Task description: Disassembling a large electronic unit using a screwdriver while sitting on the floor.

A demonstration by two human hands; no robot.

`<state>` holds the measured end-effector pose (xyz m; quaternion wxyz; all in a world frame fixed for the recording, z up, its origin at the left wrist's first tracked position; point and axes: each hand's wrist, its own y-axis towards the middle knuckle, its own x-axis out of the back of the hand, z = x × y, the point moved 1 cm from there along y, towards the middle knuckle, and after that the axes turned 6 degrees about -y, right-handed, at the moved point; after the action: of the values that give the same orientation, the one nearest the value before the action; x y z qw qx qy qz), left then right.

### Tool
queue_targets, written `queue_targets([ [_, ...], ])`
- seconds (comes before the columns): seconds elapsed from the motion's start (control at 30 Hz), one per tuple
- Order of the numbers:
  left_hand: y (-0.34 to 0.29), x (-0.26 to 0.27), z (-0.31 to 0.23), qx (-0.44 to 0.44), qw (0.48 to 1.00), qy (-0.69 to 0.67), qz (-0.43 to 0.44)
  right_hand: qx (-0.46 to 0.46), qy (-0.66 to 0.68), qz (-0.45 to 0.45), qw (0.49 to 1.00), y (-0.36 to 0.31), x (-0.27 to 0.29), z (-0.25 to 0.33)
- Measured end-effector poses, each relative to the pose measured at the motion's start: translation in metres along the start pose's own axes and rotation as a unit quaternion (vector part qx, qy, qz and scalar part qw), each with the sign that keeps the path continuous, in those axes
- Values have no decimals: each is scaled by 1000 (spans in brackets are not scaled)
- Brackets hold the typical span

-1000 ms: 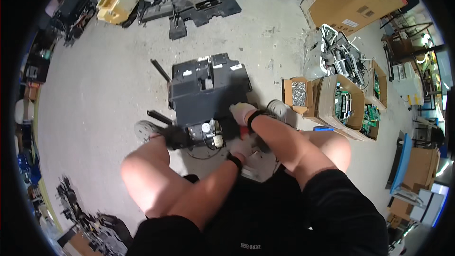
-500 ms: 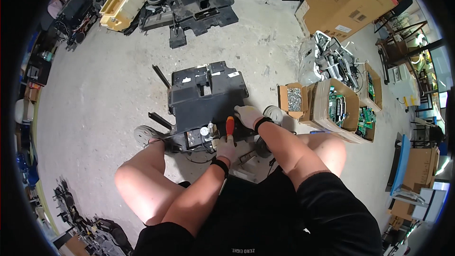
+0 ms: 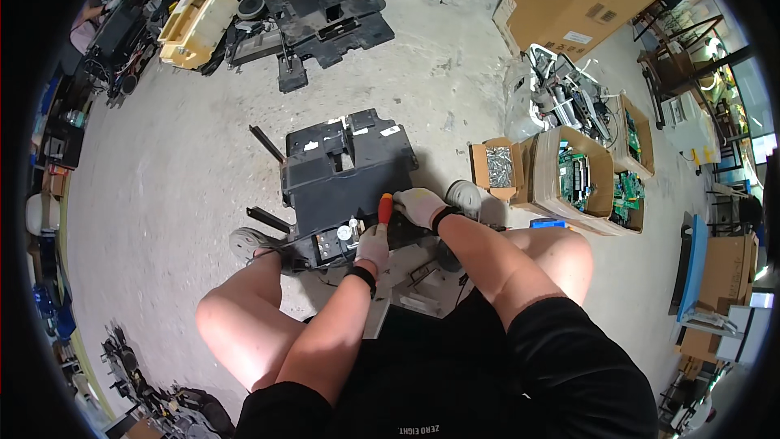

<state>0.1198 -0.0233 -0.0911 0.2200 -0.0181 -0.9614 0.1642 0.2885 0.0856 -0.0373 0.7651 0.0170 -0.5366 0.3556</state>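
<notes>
A black flat machine base [image 3: 345, 183] with a cut-out and several white labels lies on the floor between my feet. My left hand [image 3: 372, 249], in a light glove, is closed round a screwdriver [image 3: 384, 209] with a red and yellow handle, which points up and away over the base's near edge. My right hand [image 3: 420, 206], also gloved, is bent closed at the base's right side, its fingertips close beside the handle; what they hold, if anything, is hidden. A round white part [image 3: 344, 233] sits left of my left hand among small metal fittings.
A small carton of screws [image 3: 498, 169] stands right of the base, beside larger cartons of green circuit boards [image 3: 574, 175] and a bin of metal parts [image 3: 561, 97]. Two dark bars [image 3: 268, 218] stick out left. Similar black panels [image 3: 333, 20] lie further off.
My right hand's fingers have come closer to the screwdriver handle. My left hand has shifted slightly left and away from me, still round the screwdriver. The whole view has shifted a little.
</notes>
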Motion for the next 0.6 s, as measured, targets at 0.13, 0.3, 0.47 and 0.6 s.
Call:
queue_targets([
  [0.13,3,-2,-11,33,999,-33,-19,-22,31,6,999,-3,-5,-11],
  [0.3,-9,1,-41,76,996,39,-18,-37,156,-37,986,-5,-14,-21],
  [0.47,-5,-13,-44,129,988,80,34,-24,100,19,995,2,-8,-20],
  [0.6,-8,-44,-53,245,957,-103,118,-107,306,52,945,6,-18,-40],
])
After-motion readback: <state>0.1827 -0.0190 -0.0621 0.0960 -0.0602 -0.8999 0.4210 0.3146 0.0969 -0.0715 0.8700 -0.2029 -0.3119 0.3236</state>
